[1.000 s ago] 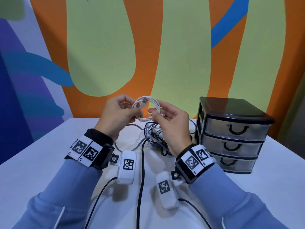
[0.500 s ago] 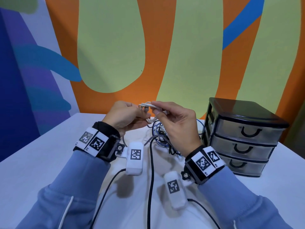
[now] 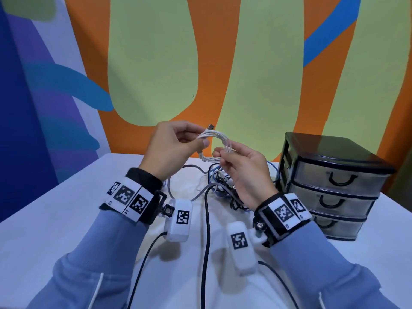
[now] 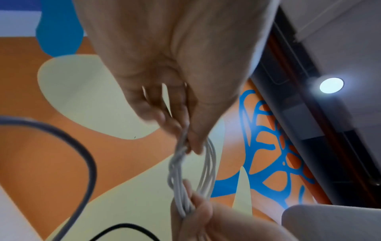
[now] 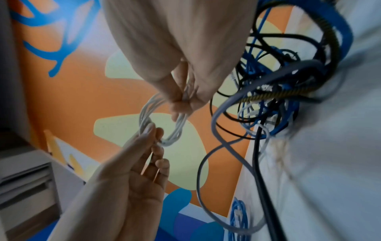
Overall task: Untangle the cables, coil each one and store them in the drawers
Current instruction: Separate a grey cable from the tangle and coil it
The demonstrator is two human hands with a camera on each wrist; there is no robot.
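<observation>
Both hands hold a small white cable coil (image 3: pixel 225 142) in the air above the table. My left hand (image 3: pixel 204 141) pinches the coil's left side, and a USB plug (image 3: pixel 210 126) sticks up just above its fingers. Lower down on the right side, my right hand (image 3: pixel 219 153) pinches the coil. The left wrist view shows the left hand (image 4: pixel 189 141) pinching the coil (image 4: pixel 208 163). In the right wrist view the right hand (image 5: pixel 183 99) grips the coil (image 5: pixel 177 130). Under the hands lies a tangle of blue, black and grey cables (image 3: pixel 223 181) (image 5: pixel 268 97). At the right stands the black three-drawer unit (image 3: pixel 334 181), all drawers shut.
A white table (image 3: pixel 55 219) runs back to a painted wall. A grey cable loop (image 3: pixel 171 184) lies left of the tangle. Black leads (image 3: pixel 206 241) run from the tangle and the wrist cameras toward me. The drawer unit sits close to the tangle's right side.
Both hands have kept hold of the white coil and turned it from edge-on to an open loop. The USB plug now points up above the left fingers.
</observation>
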